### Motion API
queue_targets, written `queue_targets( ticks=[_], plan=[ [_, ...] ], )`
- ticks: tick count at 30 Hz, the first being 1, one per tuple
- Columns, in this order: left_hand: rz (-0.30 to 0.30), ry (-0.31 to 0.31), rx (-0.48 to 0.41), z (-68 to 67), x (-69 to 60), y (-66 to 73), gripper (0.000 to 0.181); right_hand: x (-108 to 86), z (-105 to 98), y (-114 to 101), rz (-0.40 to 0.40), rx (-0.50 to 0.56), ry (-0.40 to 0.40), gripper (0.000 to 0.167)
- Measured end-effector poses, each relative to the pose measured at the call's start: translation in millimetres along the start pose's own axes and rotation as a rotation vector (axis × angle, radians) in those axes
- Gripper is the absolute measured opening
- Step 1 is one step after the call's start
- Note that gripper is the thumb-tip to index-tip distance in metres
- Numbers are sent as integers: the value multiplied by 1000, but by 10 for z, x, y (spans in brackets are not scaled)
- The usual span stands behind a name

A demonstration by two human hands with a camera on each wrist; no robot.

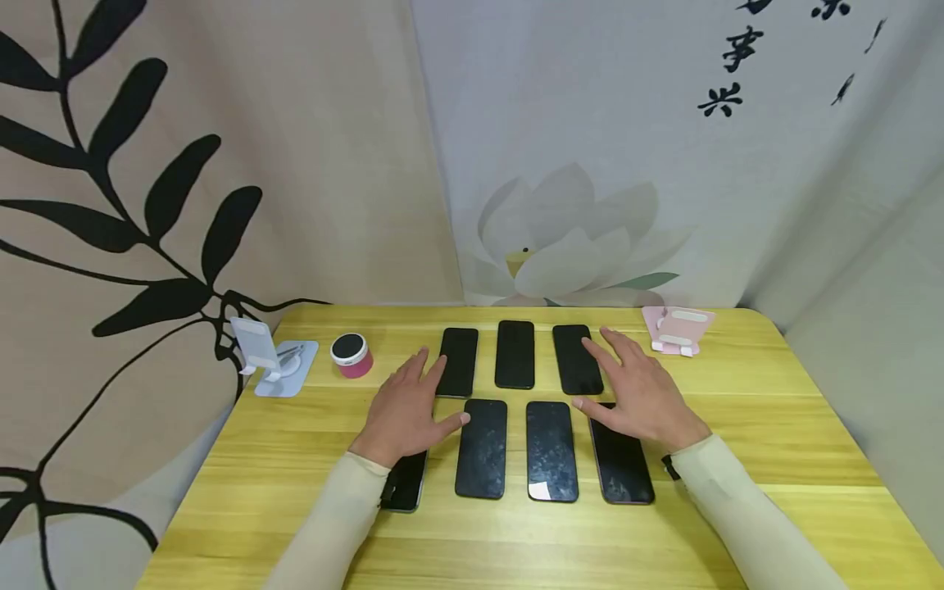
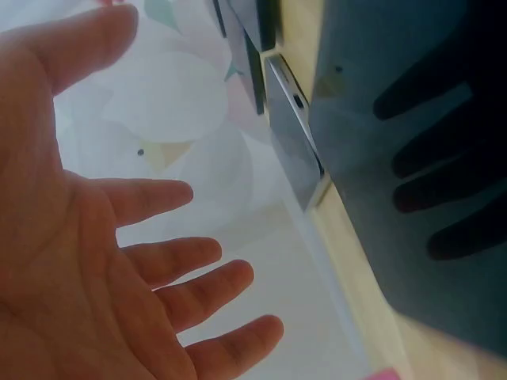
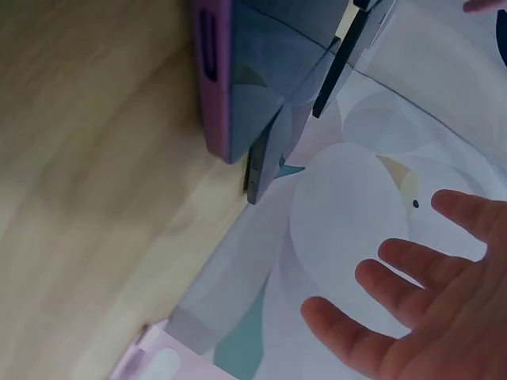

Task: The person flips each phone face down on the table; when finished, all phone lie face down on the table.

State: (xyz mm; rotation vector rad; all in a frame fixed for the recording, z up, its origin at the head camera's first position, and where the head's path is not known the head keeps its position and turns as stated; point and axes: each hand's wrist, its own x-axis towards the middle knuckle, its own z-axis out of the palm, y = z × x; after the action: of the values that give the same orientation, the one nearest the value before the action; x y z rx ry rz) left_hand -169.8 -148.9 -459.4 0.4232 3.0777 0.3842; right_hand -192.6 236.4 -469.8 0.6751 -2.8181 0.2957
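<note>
Several dark-screened phones lie in two rows on the wooden table. The back row holds three: a left phone (image 1: pixel 459 369), a middle phone (image 1: pixel 515 354) and a right phone (image 1: pixel 575 365). My left hand (image 1: pixel 406 410), fingers spread and holding nothing, is above the leftmost front phone (image 1: pixel 406 483) and partly hides it. That hand's fingers reflect in a dark phone screen (image 2: pixel 380 174) in the left wrist view. With fingers apart, my right hand (image 1: pixel 643 397) hovers over the rightmost front phone (image 1: pixel 623 463). Between the hands are two smudged phones, one left (image 1: pixel 481 451) and one right (image 1: pixel 551 451).
A blue-white phone stand (image 1: pixel 276 365) and a pink jar with a black-topped lid (image 1: pixel 351 356) stand at the back left of the table (image 1: pixel 516 541). At the back right is a pink stand (image 1: pixel 678 328). Printed curtains hang behind the table.
</note>
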Motion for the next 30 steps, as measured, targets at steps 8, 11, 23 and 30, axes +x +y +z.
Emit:
queue_targets(
  ticks=[8, 11, 23, 30],
  plan=[
    [-19, -48, -90, 104, 114, 105, 88, 16, 113, 1, 102, 156, -62, 87],
    [-19, -57, -96, 143, 171, 159, 82, 30, 170, 13, 131, 211, -75, 83],
    [26, -38, -255, 256, 493, 385, 64, 180, 224, 217, 210, 390, -107, 70],
    [48, -49, -417, 375, 648, 435, 56, 265, 241, 317, 302, 514, -147, 71]
  ],
)
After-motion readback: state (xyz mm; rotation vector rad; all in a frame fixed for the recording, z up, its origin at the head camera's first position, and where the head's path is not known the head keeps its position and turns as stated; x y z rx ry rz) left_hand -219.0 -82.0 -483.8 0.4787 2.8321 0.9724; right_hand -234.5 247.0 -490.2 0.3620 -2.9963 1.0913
